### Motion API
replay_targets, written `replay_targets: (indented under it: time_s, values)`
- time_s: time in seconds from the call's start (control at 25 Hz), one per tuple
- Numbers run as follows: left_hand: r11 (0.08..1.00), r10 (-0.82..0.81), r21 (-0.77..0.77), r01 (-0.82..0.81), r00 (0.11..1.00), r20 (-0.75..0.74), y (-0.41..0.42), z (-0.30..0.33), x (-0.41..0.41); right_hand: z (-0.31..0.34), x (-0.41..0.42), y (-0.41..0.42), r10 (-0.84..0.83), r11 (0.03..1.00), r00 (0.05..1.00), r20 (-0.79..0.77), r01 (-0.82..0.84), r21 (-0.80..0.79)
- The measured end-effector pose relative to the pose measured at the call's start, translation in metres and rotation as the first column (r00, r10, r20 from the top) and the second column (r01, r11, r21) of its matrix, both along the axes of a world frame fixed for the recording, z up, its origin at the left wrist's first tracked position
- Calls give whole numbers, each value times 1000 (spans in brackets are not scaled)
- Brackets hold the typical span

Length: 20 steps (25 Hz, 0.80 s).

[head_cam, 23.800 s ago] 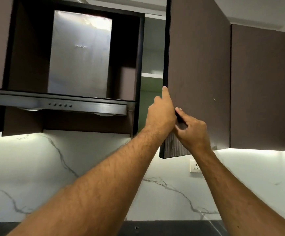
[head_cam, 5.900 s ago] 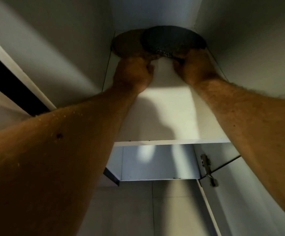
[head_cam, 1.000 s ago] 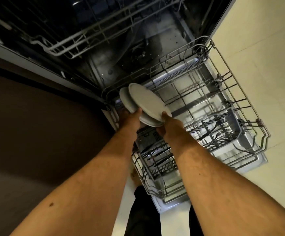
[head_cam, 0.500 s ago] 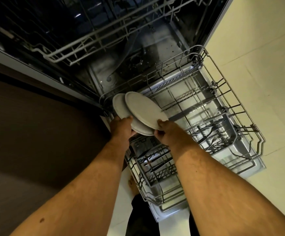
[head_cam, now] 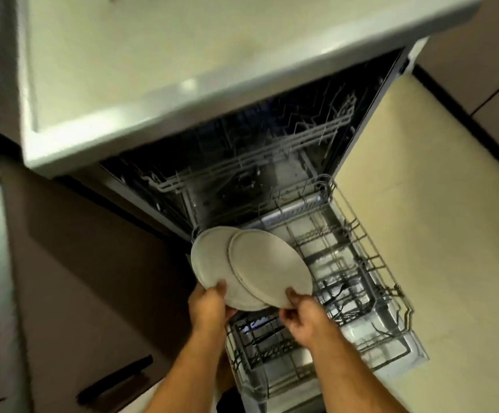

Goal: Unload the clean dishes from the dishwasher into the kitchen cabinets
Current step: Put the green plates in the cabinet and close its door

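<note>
Left hand (head_cam: 209,305) and right hand (head_cam: 303,318) each grip a plate (head_cam: 209,263) (head_cam: 269,265); cutlery remains at the lower rack (head_cam: 391,296)'s right edge, so unloading isn't finished.

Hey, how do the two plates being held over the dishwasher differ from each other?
The left plate is held by the left hand; the right plate by the right hand. The right plate overlaps the left plate, hiding part of it, while the right plate shows whole. Both are round, pale, similar in size, and held above the lower rack.
</note>
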<state>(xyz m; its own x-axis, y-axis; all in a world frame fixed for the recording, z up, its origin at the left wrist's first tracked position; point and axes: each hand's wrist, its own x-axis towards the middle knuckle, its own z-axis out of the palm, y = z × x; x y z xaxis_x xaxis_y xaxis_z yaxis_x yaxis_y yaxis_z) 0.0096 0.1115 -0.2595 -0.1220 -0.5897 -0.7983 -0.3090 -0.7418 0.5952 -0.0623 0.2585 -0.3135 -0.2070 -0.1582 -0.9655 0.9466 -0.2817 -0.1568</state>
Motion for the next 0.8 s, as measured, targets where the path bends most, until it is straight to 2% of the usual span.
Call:
replay_targets:
  time_s: [0.2, 0.4, 0.56, 0.8]
  values:
    - [998, 30, 53, -20, 978, -204, 19, 94, 30, 101, -1, 22, 27, 999, 971, -238, -18, 42]
    - [1000, -8, 24, 17, 947, -321, 26, 175, 53, 205, 4, 36, 48, 997, 908, -416, -67, -31]
    - [994, -19, 88, 64, 897, -441, 23, 224, 60, 261, -5, 40, 71, 997, 856, -512, -83, 0]
    - [982, -131, 40, 186, 816, -562, 12, 267, 66, 318, 3, 46, 23, 999, 805, -593, -41, -16]
